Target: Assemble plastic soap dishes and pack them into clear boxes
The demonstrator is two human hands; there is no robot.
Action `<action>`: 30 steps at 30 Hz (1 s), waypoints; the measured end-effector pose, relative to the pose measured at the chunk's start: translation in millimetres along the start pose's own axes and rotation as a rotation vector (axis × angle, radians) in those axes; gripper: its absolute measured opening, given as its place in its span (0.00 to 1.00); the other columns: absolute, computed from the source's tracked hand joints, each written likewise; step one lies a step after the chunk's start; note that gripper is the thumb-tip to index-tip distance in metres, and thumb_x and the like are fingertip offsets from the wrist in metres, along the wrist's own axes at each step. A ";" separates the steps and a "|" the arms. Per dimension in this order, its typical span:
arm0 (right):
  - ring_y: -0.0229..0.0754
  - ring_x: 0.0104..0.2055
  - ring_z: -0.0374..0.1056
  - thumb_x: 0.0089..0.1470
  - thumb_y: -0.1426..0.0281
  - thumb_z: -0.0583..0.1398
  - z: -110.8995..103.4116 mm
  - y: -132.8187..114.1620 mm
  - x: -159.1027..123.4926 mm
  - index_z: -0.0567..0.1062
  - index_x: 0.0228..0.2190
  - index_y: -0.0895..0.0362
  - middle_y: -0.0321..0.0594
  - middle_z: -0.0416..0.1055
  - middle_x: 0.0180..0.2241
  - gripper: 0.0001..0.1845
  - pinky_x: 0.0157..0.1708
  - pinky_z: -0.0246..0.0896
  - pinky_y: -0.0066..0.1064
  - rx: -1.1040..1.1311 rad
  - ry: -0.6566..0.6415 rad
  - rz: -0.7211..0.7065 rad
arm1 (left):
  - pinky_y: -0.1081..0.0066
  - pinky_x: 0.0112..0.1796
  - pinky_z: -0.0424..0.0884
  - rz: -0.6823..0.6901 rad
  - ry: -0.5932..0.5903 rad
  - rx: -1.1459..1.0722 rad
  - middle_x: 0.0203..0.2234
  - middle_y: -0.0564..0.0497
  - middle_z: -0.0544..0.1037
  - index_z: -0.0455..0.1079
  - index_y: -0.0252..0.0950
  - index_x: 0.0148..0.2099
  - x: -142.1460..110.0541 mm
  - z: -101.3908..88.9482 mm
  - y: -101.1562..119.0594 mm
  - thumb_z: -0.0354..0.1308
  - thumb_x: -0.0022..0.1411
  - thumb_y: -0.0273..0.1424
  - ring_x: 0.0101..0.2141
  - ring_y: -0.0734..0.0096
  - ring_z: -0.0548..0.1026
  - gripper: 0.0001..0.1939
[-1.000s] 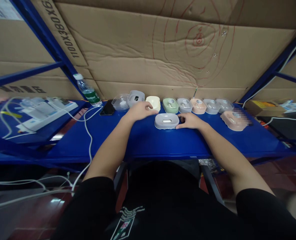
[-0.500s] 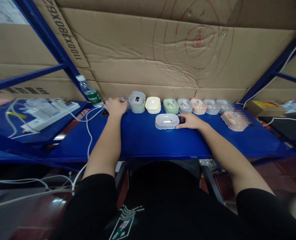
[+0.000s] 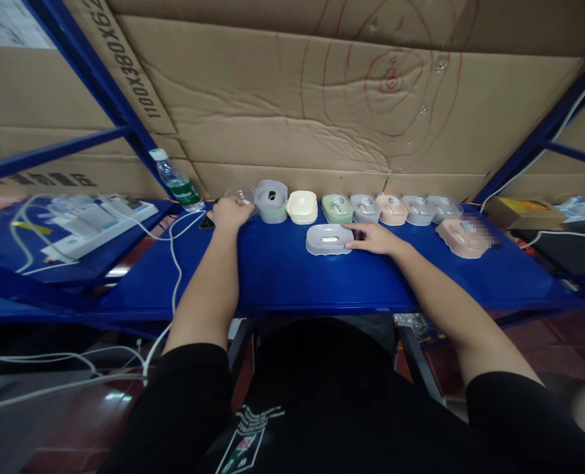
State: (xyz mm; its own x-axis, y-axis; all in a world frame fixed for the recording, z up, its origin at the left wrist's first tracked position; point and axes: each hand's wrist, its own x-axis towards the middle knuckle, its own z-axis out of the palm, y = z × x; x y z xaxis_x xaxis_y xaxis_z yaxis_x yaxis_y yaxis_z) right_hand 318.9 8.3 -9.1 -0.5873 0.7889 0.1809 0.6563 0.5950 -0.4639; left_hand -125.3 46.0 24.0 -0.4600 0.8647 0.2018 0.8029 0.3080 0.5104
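A grey oval soap dish (image 3: pixel 318 248) with a slot in its middle sits on the blue table. My right hand (image 3: pixel 375 238) grips its right end, fingers on the rim and thumb low on the side. At the left, my left hand (image 3: pixel 230 213) is closed with bent fingers beside clear plastic lids (image 3: pixel 244 192). Its fingertips are partly hidden, so what they hold cannot be made out. Just right of the lids stands a stack of grey and green dishes (image 3: pixel 272 209), then a stack of cream dishes (image 3: pixel 302 212).
Lidded dishes in green (image 3: pixel 337 212), grey (image 3: pixel 364 212) and peach (image 3: pixel 392 212) line the back, with two more greys beyond. A pink dish (image 3: pixel 458 242) lies at the right. A water bottle (image 3: pixel 181 187), a dark phone (image 3: pixel 206 222) and a white cable (image 3: pixel 174 253) are at the left.
My left hand has drawn slightly towards me, and more of the clear lids shows behind it. My right hand's fingers have slid a little further over the soap dish's rim.
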 end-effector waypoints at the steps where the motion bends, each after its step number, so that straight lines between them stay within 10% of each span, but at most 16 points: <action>1: 0.49 0.39 0.77 0.59 0.46 0.70 0.1 -0.3 0.1 0.76 0.67 0.52 0.43 0.82 0.39 0.41 0.44 0.71 0.43 -0.002 0.003 0.000 | 0.44 0.60 0.64 -0.016 0.023 -0.004 0.45 0.39 0.84 0.77 0.38 0.36 -0.2 0.1 0.2 0.69 0.61 0.45 0.54 0.42 0.77 0.15; 30: 0.50 0.37 0.78 0.58 0.42 0.70 3.7 7.7 2.2 0.76 0.66 0.52 0.43 0.83 0.39 0.44 0.41 0.73 0.42 -0.012 0.039 -0.017 | 0.54 0.58 0.74 -0.029 0.095 -0.105 0.55 0.29 0.83 0.81 0.29 0.55 5.8 -3.6 -6.7 0.69 0.60 0.52 0.59 0.38 0.79 0.33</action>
State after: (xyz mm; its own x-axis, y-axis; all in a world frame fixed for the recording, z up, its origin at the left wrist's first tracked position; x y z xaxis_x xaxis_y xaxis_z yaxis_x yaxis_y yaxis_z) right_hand 320.9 14.0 -15.5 -0.5796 0.7841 0.2220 0.6523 0.6097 -0.4503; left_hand -134.7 47.6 24.8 -0.5204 0.8130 0.2611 0.7468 0.2851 0.6008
